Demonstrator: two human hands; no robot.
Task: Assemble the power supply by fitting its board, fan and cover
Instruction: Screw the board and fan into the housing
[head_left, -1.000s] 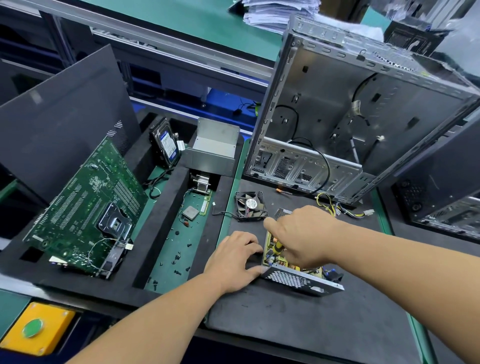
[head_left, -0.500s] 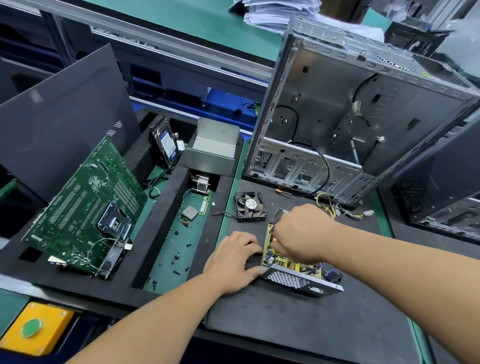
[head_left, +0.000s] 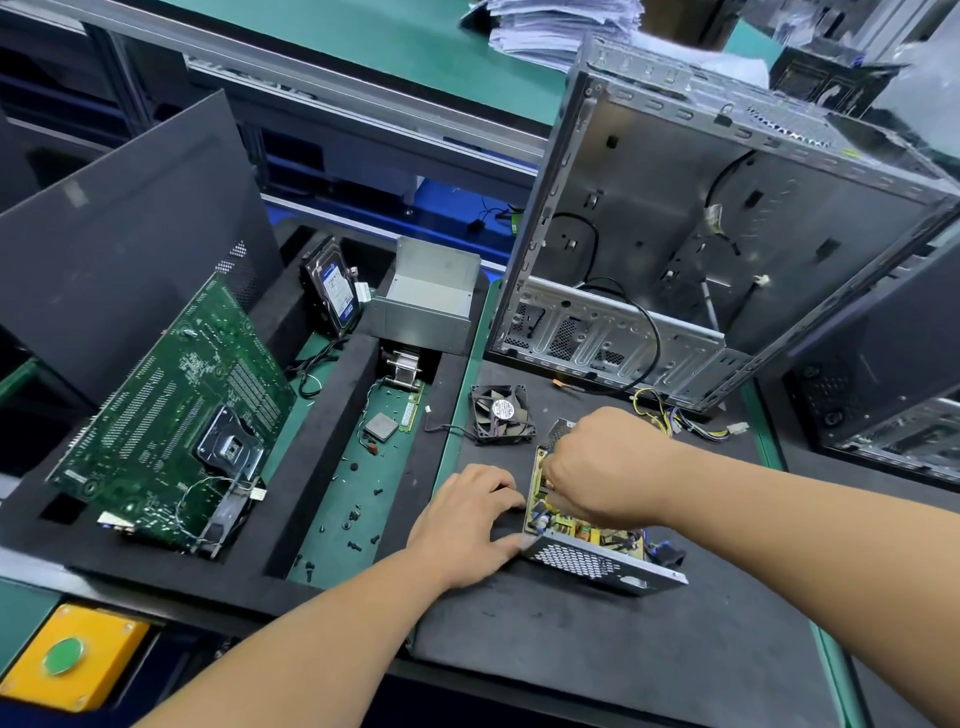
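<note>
The open power supply case (head_left: 587, 564), with a perforated metal front wall, lies on the black mat. Its yellow-green board (head_left: 579, 529) sits inside. My right hand (head_left: 605, 467) hangs over the board, its curled fingers pinching the board's left edge; the fingertips are partly hidden. My left hand (head_left: 467, 519) lies flat on the mat against the case's left side, thumb at the near corner. The black fan (head_left: 501, 414) lies just beyond the case. The grey folded metal cover (head_left: 428, 299) stands further back to the left.
An open computer chassis (head_left: 701, 234) stands at the back right, with loose yellow cables (head_left: 670, 415) trailing from it. On the left, a foam tray (head_left: 332, 457) holds a green motherboard (head_left: 176, 415), a hard drive (head_left: 335, 288) and several loose screws. A yellow button box (head_left: 67, 657) sits near left.
My right hand has shifted slightly left and lower, its fingers curling down onto the board's left edge. My left hand has stayed by the case.
</note>
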